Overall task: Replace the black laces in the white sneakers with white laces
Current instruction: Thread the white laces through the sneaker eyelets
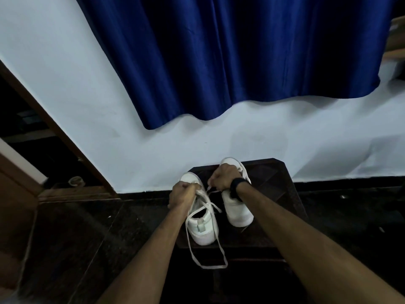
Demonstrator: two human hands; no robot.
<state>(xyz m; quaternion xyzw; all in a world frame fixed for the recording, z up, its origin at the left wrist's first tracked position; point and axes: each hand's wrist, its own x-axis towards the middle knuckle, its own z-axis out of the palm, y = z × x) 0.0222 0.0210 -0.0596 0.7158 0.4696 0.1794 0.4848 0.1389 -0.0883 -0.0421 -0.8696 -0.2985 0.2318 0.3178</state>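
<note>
1. Head view: two white sneakers stand on a dark desk [276,172]; no black lace shows, so removal looks done.
2. A white lace [205,255] is partly threaded in the left sneaker [203,229], its loop hanging off the desk's near edge; tightening and tying seem left.
3. The left hand [183,193] grips this sneaker's front.
4. The right hand [221,177] pinches a lace end, resting over the right sneaker [237,210], whose lacing is hidden.

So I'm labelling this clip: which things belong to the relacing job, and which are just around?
Job: left sneaker, right sneaker, white lace, left hand, right hand.

Around: blue curtain, dark stool, black wristband, wooden door frame.
</note>
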